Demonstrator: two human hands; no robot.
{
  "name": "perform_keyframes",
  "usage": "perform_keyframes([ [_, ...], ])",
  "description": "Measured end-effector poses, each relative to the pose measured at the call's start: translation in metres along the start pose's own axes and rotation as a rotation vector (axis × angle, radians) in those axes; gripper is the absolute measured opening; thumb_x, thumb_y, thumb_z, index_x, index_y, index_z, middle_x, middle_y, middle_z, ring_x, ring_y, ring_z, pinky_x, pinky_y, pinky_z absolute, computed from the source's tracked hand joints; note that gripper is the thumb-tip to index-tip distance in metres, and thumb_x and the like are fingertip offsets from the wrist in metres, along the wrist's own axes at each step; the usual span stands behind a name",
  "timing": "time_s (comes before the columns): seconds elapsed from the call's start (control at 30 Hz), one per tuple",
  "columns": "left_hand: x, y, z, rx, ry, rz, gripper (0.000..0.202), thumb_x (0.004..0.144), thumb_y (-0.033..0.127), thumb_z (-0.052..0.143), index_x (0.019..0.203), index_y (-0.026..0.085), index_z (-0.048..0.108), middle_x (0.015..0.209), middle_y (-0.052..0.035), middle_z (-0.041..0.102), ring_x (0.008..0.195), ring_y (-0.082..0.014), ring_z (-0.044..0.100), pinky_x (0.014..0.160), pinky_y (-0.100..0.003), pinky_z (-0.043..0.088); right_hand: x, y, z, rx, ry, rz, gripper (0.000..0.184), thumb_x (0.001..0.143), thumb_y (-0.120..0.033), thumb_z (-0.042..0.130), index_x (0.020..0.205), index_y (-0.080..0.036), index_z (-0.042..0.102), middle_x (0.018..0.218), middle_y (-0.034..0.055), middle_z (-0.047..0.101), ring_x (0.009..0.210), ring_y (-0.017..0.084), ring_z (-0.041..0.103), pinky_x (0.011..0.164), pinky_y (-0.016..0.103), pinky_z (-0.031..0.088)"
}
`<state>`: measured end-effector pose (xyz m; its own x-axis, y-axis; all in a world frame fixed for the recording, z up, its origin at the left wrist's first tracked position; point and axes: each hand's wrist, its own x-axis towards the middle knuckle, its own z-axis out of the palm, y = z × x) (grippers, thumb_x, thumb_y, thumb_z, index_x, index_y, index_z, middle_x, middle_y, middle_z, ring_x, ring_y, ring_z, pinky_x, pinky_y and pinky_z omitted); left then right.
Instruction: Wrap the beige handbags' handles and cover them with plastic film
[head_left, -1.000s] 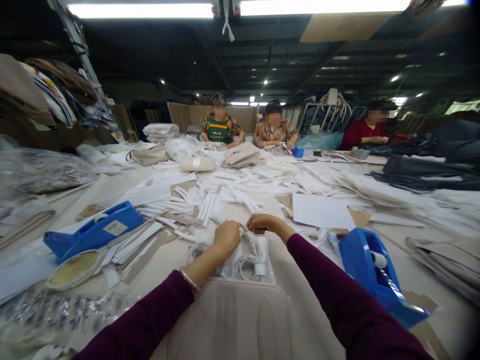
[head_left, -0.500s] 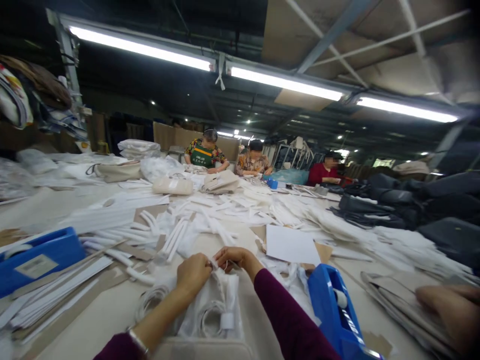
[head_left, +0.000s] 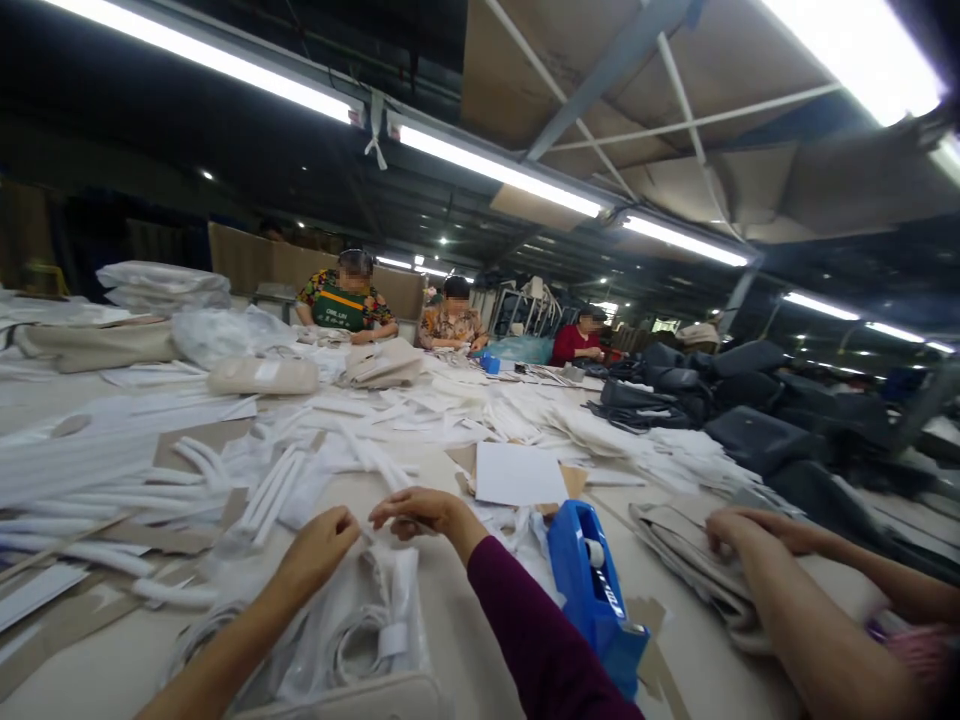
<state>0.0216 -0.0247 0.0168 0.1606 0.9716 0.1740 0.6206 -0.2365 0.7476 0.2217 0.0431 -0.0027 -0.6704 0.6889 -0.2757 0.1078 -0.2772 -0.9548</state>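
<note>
Both hands meet over a clear plastic bag (head_left: pixel 375 620) on the counter (head_left: pixel 465 640). Her left hand (head_left: pixel 319 550) is curled, with the fingers pinching the top of the bag. Her right hand (head_left: pixel 420 512) is curled too, and its fingertips nip something small and white at the same spot — it is too small to tell what it is. Inside the bag lie coils of white cord (head_left: pixel 352 640), so the bag already looks filled. The top of the bag does not look closed yet, so that part seems left to do.

Just to the right of the hands stands a blue tape holder (head_left: pixel 592 590), near enough to grab. Beyond the hands lies a white sheet of paper (head_left: pixel 517 475), and many white strips (head_left: pixel 300 480) are spread all over the counter — lots more seems to be waiting. At the far right, another person's hand (head_left: pixel 739 530) rests on a folded grey cover (head_left: pixel 682 560). Three more people sit at the far end of the counter.
</note>
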Motion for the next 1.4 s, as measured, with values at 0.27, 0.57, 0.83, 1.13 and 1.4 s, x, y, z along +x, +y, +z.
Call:
perform_keyframes([
  [0.27,-0.001,-0.006,0.004,-0.473,0.013,-0.109,0.013,0.055,0.031,0.055,0.059,0.019,0.053,0.06,-0.0015,0.062,0.062,-0.0164,0.054,0.062,-0.027,0.039,-0.013,0.028,0.008,0.335,0.022,-0.263,0.04,0.06,-0.025,0.084,0.096,-0.015,0.067,0.096,0.0049,0.071,0.091,0.016,0.066,0.086,0.026,0.049],
  [0.57,-0.007,-0.002,0.002,-0.766,0.122,-0.19,0.019,0.06,0.024,0.061,0.075,0.018,0.051,0.053,0.0022,0.061,0.052,-0.0126,0.058,0.059,-0.024,0.04,-0.013,0.041,0.023,0.266,0.153,-0.329,0.039,0.067,-0.047,0.078,0.086,-0.018,0.06,0.076,-0.0003,0.062,0.055,0.007,0.049,0.053,0.022,0.04],
  [0.83,-0.014,-0.002,-0.004,-0.886,0.259,-0.26,0.031,0.066,0.026,0.064,0.092,0.017,0.051,0.081,-0.0059,0.072,0.056,-0.0105,0.063,0.06,-0.023,0.045,-0.006,0.015,0.037,-0.139,0.29,-0.316,0.036,0.065,-0.045,0.076,0.071,-0.016,0.056,0.058,-0.0044,0.052,0.047,0.005,0.029,0.047,0.022,0.018],
  [1.13,-0.018,0.013,-0.007,-0.696,0.236,-0.156,0.043,0.079,0.021,0.049,0.121,0.015,0.045,0.095,-0.0099,0.07,0.069,-0.0186,0.07,0.053,-0.025,0.048,0.001,-0.019,0.054,-0.588,0.386,-0.288,0.019,0.052,-0.02,0.075,0.048,-0.016,0.057,0.043,-0.0078,0.041,0.049,0.007,0.036,0.05,0.024,0.019],
  [1.4,-0.019,0.021,-0.019,-0.273,0.265,0.119,0.022,0.06,0.007,0.068,0.078,0.019,0.066,0.094,-0.0055,0.062,0.112,-0.0289,0.051,0.099,-0.042,0.039,-0.015,-0.018,0.059,-0.499,0.338,-0.287,0.014,0.065,-0.027,0.066,0.072,-0.016,0.062,0.054,-0.0016,0.058,0.049,0.012,0.052,0.052,0.024,0.039],
])
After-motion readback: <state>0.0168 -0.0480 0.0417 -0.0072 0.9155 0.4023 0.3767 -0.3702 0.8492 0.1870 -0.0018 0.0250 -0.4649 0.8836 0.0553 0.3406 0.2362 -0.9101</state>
